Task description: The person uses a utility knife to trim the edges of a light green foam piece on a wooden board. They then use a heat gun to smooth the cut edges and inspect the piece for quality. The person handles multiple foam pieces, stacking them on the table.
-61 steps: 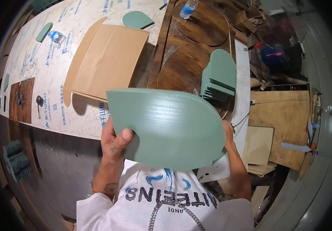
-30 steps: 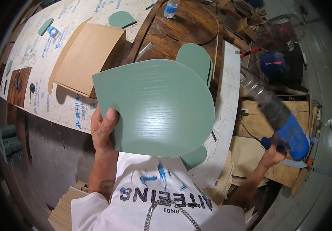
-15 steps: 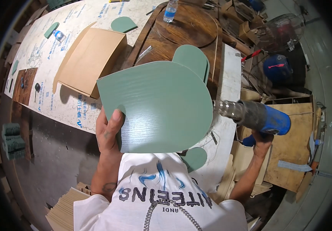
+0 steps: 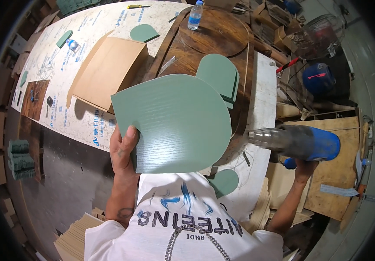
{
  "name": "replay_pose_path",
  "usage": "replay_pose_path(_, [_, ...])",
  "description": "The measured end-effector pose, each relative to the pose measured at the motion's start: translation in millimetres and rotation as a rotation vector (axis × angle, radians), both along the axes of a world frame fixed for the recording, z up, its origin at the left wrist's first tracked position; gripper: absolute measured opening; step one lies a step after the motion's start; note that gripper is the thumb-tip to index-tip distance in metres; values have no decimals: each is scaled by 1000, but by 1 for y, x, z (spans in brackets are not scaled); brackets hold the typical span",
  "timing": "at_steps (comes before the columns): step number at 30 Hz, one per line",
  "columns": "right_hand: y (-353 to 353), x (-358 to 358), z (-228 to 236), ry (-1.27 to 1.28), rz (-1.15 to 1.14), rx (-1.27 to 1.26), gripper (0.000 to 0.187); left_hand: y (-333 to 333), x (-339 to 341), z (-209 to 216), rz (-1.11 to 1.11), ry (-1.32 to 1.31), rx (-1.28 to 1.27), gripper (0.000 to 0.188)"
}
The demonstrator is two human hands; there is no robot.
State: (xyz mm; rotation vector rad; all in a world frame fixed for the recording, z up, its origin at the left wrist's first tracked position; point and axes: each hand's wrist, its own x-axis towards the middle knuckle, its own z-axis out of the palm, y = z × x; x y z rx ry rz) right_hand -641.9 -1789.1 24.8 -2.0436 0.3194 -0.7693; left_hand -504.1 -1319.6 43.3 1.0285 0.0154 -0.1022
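Note:
A large green panel point(image 4: 174, 122) with one rounded end is held up in front of my chest. My left hand point(image 4: 124, 148) grips its left edge, thumb on the face and the fingers hidden behind. Out to the right, my right hand point(image 4: 305, 168) is wrapped round the handle of a blue and black heat gun point(image 4: 302, 141). The gun's metal nozzle points left at the panel's rounded edge, with a gap between them. Behind the panel, smaller green rounded pieces point(image 4: 218, 74) lie stacked on a dark wooden board point(image 4: 187, 52).
A light-brown curved wooden piece point(image 4: 109, 71) lies on the white worktable point(image 4: 72, 74). A water bottle point(image 4: 195, 15) stands on the dark board. Another green piece point(image 4: 225, 182) rests near my body. Stacked pale panels point(image 4: 76, 239) are at lower left, a blue drum point(image 4: 317, 78) at right.
The heat gun has moved right, away from the panel's edge, and its nozzle looks blurred. The panel has shifted slightly, its rounded edge turning a little. The whole view has moved a little too.

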Motion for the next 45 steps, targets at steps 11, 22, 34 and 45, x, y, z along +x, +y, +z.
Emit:
replay_pose_path(11, [-7,12,39,-253,-126,-253,48,-13,6,2,-18,-1,75,51])
replay_pose_path(22, [-45,-9,31,-141,-227,-116,74,-19,6,1,31,-84,138,42])
replay_pose_path(34, [-44,-5,29,-281,-283,217,63,-15,6,-9,-3,-128,168,44])
replay_pose_path(45, [-44,-9,30,-235,-301,151,67,-19,4,-3,-6,-119,160,43])
